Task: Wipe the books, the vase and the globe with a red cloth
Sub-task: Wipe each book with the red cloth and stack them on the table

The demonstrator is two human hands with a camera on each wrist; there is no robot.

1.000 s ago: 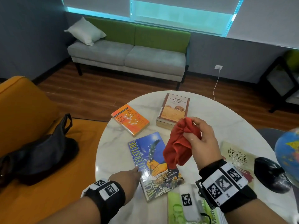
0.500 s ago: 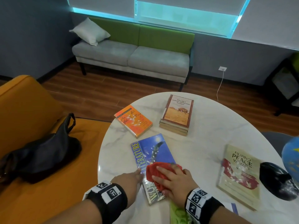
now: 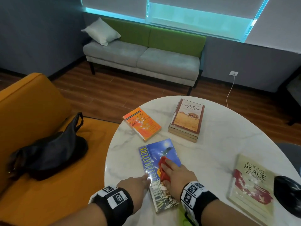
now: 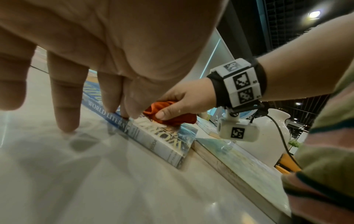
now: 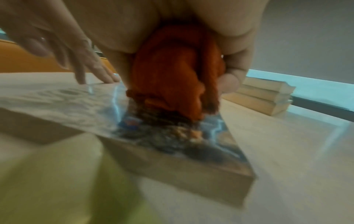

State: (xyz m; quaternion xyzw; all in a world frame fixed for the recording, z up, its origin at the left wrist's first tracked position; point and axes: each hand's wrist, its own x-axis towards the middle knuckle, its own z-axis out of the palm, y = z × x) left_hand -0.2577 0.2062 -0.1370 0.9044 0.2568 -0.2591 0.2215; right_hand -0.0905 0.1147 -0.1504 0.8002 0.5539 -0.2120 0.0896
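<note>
On the round marble bench (image 3: 211, 154), seen from the head camera, the right hand (image 3: 176, 177) presses a bunched red cloth (image 3: 162, 168) onto the cover of the blue World Literature book (image 3: 156, 160), its grip closed around the cloth. The left hand (image 3: 135, 183) lies with straight fingers on the bench, fingertips touching the book's spine edge; its grip is wide and holds nothing. Farther off lie an orange book (image 3: 141, 123) and a stack of books (image 3: 187, 121); the Filipino Peace Women book (image 3: 250, 183) lies to the right, well apart.

From the left wrist, the left fingers (image 4: 65, 97) spread down to the bench beside the book's spine (image 4: 122, 125), while the right thumb and fingers pinch the cloth (image 4: 172, 116) on the cover. A white vase (image 4: 272, 133) stands behind the right wrist.

From the right wrist, blurred, the cloth (image 5: 172, 81) is bunched under the palm against the book's cover (image 5: 172, 136), with the stack (image 5: 266, 97) beyond.
</note>
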